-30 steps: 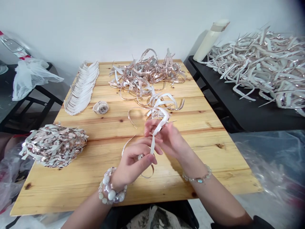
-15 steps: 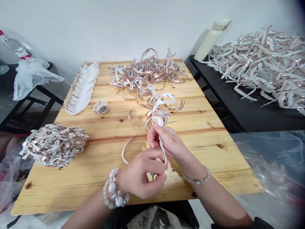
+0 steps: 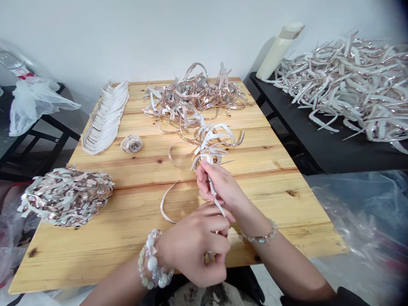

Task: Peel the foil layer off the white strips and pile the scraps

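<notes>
My right hand [image 3: 219,185] is closed round a narrow white strip [image 3: 213,191] with a curled upper end, just above the wooden table [image 3: 264,204]. The strip's lower tip slants down to the fingers of my left hand [image 3: 199,244]. My left hand is closed, its fingers curled and back upward; what it grips, if anything, is hidden. Beyond my right hand lies a small bunch of curled white and rose-gold strips [image 3: 219,134]. Two loose thin strips lie to the left, the nearer strip [image 3: 163,206] close to my left hand.
A tangled strip heap [image 3: 194,91] lies at the table's back. On the left are a row of layered white strips [image 3: 105,119], a small roll [image 3: 131,143] and a shiny bundle [image 3: 68,196]. A black table [image 3: 315,146] at right bears a large strip pile [image 3: 347,85] and a cream tube [image 3: 277,53].
My left hand has turned its back further upward and moved slightly down and right, fingers curled more. My right hand keeps its hold on the strip. The view has shifted slightly.
</notes>
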A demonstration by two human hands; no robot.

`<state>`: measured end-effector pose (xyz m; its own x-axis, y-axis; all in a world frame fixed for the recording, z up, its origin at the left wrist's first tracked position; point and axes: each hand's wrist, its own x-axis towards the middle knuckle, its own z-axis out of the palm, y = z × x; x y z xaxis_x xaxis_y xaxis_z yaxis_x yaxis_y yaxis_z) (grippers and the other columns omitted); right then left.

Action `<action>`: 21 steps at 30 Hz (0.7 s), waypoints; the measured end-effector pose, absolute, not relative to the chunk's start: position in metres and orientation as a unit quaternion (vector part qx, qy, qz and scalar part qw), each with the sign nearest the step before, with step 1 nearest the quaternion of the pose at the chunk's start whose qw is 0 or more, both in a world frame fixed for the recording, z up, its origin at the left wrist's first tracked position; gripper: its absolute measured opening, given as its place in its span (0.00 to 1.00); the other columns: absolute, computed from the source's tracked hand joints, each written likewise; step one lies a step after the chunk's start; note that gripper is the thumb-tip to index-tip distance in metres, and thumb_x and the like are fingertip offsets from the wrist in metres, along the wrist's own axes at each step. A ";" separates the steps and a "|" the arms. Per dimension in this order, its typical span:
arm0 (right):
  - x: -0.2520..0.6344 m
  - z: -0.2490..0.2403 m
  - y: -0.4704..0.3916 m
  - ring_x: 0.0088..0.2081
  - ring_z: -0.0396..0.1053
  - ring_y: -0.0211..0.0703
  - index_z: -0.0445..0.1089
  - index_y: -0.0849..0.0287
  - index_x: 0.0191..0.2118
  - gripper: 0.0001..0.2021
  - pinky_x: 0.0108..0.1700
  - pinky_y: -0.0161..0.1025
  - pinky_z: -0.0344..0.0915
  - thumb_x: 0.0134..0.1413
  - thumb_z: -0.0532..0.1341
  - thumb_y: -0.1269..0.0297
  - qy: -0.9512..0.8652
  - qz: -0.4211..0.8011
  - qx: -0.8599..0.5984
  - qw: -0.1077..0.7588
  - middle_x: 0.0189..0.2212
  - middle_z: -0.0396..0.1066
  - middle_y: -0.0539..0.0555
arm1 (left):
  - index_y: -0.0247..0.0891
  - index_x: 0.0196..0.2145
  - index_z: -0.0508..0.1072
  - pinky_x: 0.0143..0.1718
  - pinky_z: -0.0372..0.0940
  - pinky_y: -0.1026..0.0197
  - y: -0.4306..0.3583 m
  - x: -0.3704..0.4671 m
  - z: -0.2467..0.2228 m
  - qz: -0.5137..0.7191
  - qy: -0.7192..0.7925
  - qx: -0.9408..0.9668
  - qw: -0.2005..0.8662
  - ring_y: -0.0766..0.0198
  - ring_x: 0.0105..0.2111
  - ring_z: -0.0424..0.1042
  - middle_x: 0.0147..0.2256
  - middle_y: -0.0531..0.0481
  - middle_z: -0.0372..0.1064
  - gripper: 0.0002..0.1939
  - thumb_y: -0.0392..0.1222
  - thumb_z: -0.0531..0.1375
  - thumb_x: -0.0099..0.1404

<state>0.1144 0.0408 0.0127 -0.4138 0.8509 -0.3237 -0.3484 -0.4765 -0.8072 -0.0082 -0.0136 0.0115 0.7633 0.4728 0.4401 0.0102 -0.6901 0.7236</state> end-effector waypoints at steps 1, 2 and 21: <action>0.115 0.012 0.041 0.09 0.51 0.28 0.61 0.59 0.25 0.19 0.08 0.24 0.39 0.55 0.57 0.48 -0.331 0.771 -0.380 0.389 0.12 0.60 0.43 | 0.37 0.16 0.54 0.40 0.62 0.57 -0.014 -0.007 0.011 0.307 0.136 0.873 0.354 0.63 0.33 0.62 0.22 0.54 0.55 0.10 0.31 0.55 0.46; 0.115 0.012 0.041 0.09 0.50 0.28 0.61 0.59 0.25 0.19 0.08 0.24 0.38 0.55 0.57 0.48 -0.331 0.770 -0.381 0.391 0.12 0.60 0.43 | 0.37 0.16 0.55 0.41 0.61 0.56 -0.015 -0.006 0.011 0.302 0.133 0.879 0.344 0.62 0.35 0.63 0.22 0.53 0.55 0.10 0.32 0.56 0.46; 0.144 0.012 0.068 0.10 0.49 0.26 0.59 0.58 0.24 0.20 0.13 0.27 0.46 0.54 0.61 0.48 -0.330 0.651 -0.399 0.554 0.12 0.56 0.42 | 0.39 0.26 0.62 0.52 0.61 0.54 -0.029 -0.001 0.008 0.341 0.062 0.841 0.416 0.61 0.38 0.67 0.34 0.50 0.69 0.06 0.32 0.56 0.50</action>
